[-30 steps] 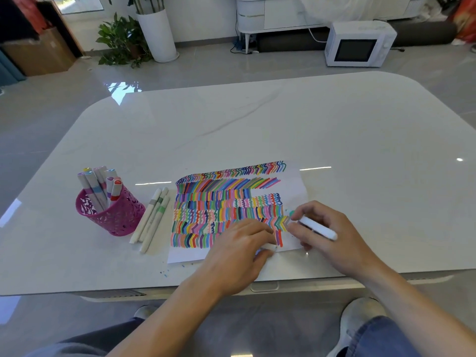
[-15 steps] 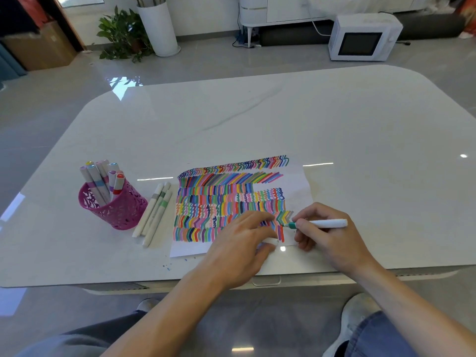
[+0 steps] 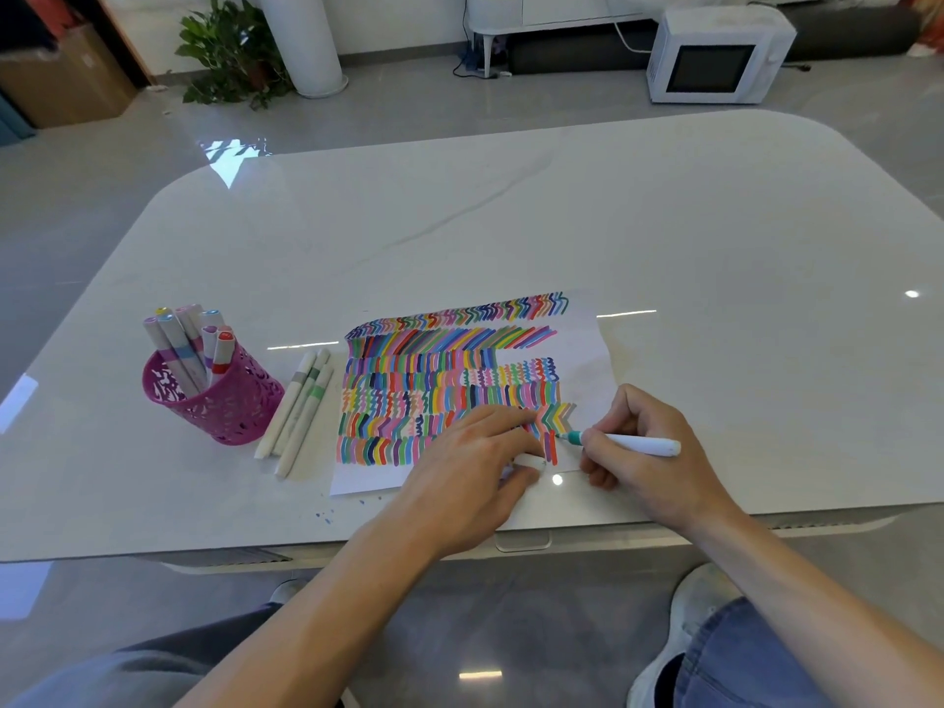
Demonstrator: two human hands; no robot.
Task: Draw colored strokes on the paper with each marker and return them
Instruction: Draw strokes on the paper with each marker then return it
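Observation:
A white paper (image 3: 587,344) covered in rows of coloured strokes lies near the table's front edge. My right hand (image 3: 649,452) grips a white marker (image 3: 638,444) whose teal tip touches the paper at the right end of a stroke row. My left hand (image 3: 470,472) rests on the paper's lower part and holds a small white marker cap (image 3: 531,461) between thumb and fingers. A pink perforated cup (image 3: 225,401) with several markers (image 3: 189,344) stands to the left. Three capped markers (image 3: 299,411) lie between the cup and the paper.
The white marble table (image 3: 511,222) stretches far behind and to the right of the paper. Small ink specks (image 3: 327,516) dot the table near its front edge. My knees and a shoe (image 3: 694,620) show below the table. A microwave (image 3: 715,56) and a plant (image 3: 230,48) sit on the floor beyond.
My right hand turned the marker so its teal tip came down onto the paper. My left hand stayed on the paper with the cap.

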